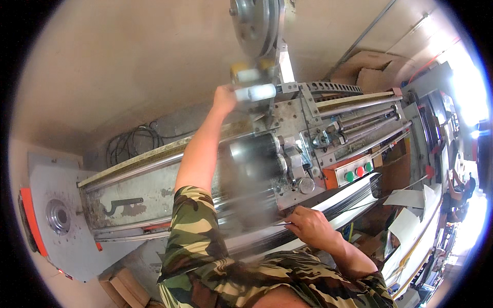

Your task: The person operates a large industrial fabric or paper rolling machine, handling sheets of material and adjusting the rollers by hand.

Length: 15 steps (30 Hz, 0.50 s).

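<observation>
My left hand [224,99] is raised at the far side of the machine, its fingers closed at the left end of a white roller [257,93]. What lies between those fingers is hidden. Below it, a dark, shiny cylinder [246,172] is smeared by motion. My right hand [310,226] is at the machine's near edge, thumb and fingers pinched together. A thin pale sliver shows at its fingertips, too small to name. Just beyond that hand sits a round metal knob [306,185] on the carriage plate [287,195].
Above stands a large metal wheel [254,25] on a bracket. An orange box [349,172] carries red and green buttons. Long rails [138,167] run leftward to a grey end plate [51,215]. Coiled black cable [133,143] lies behind. Papers [405,220] and another person [459,192] are at right.
</observation>
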Each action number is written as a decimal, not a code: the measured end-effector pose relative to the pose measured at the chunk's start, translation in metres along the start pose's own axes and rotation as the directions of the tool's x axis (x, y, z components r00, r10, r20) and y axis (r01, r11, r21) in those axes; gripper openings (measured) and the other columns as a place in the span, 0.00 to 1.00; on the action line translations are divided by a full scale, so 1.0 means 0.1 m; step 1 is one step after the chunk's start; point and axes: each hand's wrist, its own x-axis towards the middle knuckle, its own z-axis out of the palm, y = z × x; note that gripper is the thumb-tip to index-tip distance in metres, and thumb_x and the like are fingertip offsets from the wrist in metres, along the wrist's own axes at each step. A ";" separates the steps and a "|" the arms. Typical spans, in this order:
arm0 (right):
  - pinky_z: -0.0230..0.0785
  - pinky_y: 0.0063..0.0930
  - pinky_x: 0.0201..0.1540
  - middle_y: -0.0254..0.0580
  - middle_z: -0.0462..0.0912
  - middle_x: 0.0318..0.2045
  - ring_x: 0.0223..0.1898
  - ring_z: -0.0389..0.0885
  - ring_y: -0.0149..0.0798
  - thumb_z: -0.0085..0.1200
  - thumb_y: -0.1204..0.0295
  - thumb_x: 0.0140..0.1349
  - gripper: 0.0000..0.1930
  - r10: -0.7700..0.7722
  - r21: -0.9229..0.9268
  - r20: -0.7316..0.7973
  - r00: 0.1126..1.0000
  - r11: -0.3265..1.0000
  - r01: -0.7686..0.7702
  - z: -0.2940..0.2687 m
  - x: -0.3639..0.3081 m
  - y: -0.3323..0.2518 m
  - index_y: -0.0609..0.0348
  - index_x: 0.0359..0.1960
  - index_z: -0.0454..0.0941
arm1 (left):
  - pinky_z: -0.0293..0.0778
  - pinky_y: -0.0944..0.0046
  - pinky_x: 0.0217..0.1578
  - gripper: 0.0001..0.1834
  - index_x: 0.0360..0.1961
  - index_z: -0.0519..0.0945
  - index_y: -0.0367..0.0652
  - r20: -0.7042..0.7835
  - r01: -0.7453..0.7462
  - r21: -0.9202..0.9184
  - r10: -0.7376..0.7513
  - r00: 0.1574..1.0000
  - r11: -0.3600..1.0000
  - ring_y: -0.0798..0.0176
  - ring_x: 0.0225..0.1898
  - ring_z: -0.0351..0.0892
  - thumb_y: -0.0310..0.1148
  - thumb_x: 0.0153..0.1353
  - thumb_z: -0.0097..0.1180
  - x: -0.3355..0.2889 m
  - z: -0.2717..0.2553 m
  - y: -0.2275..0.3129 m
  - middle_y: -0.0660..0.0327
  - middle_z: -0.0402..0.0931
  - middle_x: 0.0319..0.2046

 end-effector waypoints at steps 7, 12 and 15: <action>0.74 0.43 0.39 0.44 0.77 0.32 0.34 0.80 0.50 0.62 0.69 0.61 0.06 0.004 0.038 -0.052 0.999 0.999 -0.002 0.07 -0.16 0.06 0.57 0.34 0.83 | 0.69 0.66 0.25 0.12 0.34 0.84 0.36 0.234 0.242 -0.288 -0.177 0.956 0.927 0.72 0.25 0.75 0.36 0.65 0.65 -0.86 0.43 -0.05 0.65 0.81 0.26; 0.74 0.42 0.38 0.41 0.74 0.30 0.35 0.80 0.48 0.54 0.68 0.62 0.04 -0.031 0.008 -0.142 0.989 0.999 0.032 0.10 -0.27 0.15 0.51 0.34 0.78 | 0.72 0.65 0.30 0.14 0.47 0.83 0.40 0.379 0.402 -0.706 -0.169 0.910 0.582 0.68 0.34 0.79 0.38 0.67 0.59 -1.52 0.53 -0.65 0.60 0.83 0.36; 0.76 0.42 0.35 0.40 0.78 0.29 0.32 0.82 0.49 0.54 0.67 0.62 0.05 -0.099 -0.217 0.010 0.995 0.971 0.099 -0.21 -0.32 0.11 0.50 0.36 0.79 | 0.71 0.66 0.28 0.11 0.46 0.82 0.40 0.355 0.418 -0.672 -0.230 0.906 0.611 0.69 0.31 0.77 0.34 0.66 0.58 -1.96 0.46 -0.35 0.61 0.81 0.34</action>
